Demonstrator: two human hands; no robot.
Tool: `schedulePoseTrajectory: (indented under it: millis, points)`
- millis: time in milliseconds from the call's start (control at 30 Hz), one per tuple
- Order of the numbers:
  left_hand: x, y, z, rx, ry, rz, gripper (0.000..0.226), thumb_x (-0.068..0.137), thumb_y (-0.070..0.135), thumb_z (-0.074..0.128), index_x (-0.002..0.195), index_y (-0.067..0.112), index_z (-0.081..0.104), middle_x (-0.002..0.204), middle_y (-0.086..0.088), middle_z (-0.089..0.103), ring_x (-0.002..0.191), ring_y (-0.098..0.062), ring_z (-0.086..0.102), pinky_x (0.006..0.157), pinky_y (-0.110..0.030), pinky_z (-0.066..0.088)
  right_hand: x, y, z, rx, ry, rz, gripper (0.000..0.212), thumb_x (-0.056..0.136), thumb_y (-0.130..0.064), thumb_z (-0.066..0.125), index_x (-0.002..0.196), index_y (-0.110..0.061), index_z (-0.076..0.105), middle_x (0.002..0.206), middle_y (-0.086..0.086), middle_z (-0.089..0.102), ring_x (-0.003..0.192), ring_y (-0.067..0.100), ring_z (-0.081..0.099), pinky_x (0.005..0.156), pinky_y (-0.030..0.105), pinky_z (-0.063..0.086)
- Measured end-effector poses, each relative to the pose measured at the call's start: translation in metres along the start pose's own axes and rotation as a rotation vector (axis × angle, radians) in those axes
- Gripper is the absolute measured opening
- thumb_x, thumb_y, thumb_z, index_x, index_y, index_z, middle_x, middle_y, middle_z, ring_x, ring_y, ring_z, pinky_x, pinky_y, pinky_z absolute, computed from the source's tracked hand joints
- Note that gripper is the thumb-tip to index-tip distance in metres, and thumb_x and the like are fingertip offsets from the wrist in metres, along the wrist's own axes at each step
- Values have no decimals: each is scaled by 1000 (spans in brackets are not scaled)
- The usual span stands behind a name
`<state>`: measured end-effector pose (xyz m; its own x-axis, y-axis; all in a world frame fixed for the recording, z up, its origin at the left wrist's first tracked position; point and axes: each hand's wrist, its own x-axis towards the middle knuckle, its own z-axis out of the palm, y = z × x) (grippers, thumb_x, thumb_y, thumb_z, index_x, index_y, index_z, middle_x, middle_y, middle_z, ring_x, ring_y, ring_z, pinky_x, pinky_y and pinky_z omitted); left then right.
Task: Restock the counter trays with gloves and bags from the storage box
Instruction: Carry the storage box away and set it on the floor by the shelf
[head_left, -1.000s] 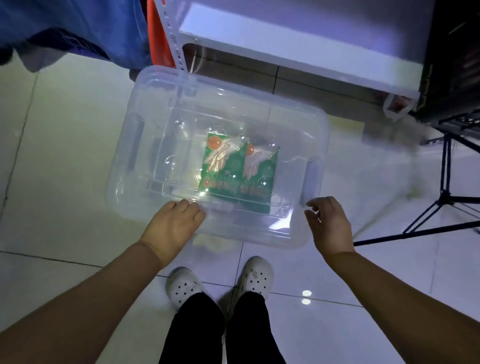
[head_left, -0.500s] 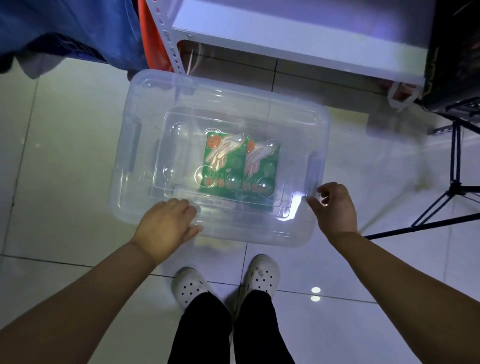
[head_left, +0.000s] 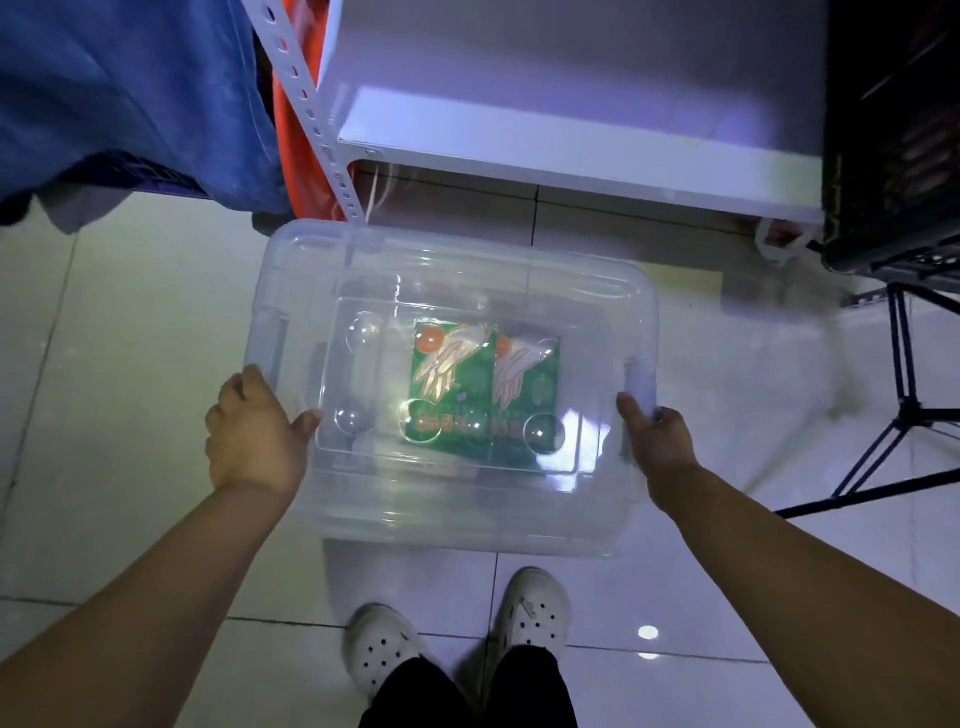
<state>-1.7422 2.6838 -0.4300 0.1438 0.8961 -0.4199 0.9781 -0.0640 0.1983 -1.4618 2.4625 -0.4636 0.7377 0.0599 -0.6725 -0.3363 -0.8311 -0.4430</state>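
A clear plastic storage box (head_left: 363, 499) with its lid on is in front of me above the tiled floor. Through the lid I see two green glove packs (head_left: 483, 389) side by side, printed with hands and an orange dot. My left hand (head_left: 254, 431) grips the box's left side, fingers curled under the rim. My right hand (head_left: 657, 436) grips the right side by the handle. The box looks lifted, slightly blurred.
A white metal shelf (head_left: 571, 156) stands just beyond the box, with a perforated upright (head_left: 317, 130). Blue fabric (head_left: 130, 93) hangs at the upper left. A black tripod (head_left: 904, 415) stands at the right. My white clogs (head_left: 530, 608) are below the box.
Both hands moved from the box's near edge out to its two sides and closed on it. The box has shifted nearer to me and appears raised.
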Motion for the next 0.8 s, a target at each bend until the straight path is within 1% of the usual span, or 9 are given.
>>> schedulePoseTrajectory:
  millis: [100,200,333,467,533,600,667,733,800]
  points:
    - [-2,0,3,-60,15,25,61,85,20,65,135,1,36,137,-28,37,118,-48,37,92,-56,37,3,-2,-8,-174,220,-39,60,83,-48,59,115,3,53,109,24,53,99,43,54,89,49,48]
    - [5,-3,6,-146,56,-8,52,85,15,63,130,0,43,129,-26,49,118,-44,42,90,-54,40,2,-1,-13,-136,291,-25,56,87,-42,56,123,0,50,120,25,51,108,44,50,92,47,43]
    - [13,-3,12,-200,17,-49,44,88,17,59,125,-3,48,123,-30,54,113,-45,49,89,-50,42,1,6,-15,-7,336,-72,43,89,-35,55,121,-7,51,109,18,60,99,38,57,83,35,43]
    - [14,-8,15,-312,-43,-59,30,90,18,55,111,-3,53,108,-27,62,91,-40,59,71,-33,38,-1,8,-7,-2,454,-141,27,91,-30,53,106,-9,55,87,11,56,75,28,49,71,32,37]
    - [21,-12,14,-437,-118,-96,24,90,17,55,109,2,53,104,-23,62,76,-32,55,66,-29,36,-1,8,-3,14,471,-140,25,91,-29,53,105,-9,55,85,9,54,75,27,47,71,32,37]
    - [27,-14,9,-599,-228,-154,23,90,17,56,111,8,51,102,-10,60,78,-23,53,66,-28,38,-2,6,0,23,467,-136,22,91,-29,52,103,-10,55,84,10,52,75,28,47,71,33,37]
    - [34,-18,5,-758,-336,-220,13,88,15,61,92,24,51,90,5,55,78,-18,53,63,-27,39,-2,5,1,33,463,-132,22,91,-28,51,102,-9,55,84,10,52,75,28,46,72,34,38]
    - [40,-23,3,-858,-427,-278,27,84,13,66,75,27,44,85,3,53,72,-16,55,62,-27,41,-2,5,1,28,459,-133,24,92,-28,51,102,-8,55,87,14,54,77,30,48,74,35,40]
    - [41,-26,4,-797,-374,-255,20,78,14,72,80,14,52,90,-8,54,75,-26,55,66,-31,46,-1,5,1,28,453,-130,26,91,-29,51,104,-7,55,91,17,57,83,35,53,78,38,43]
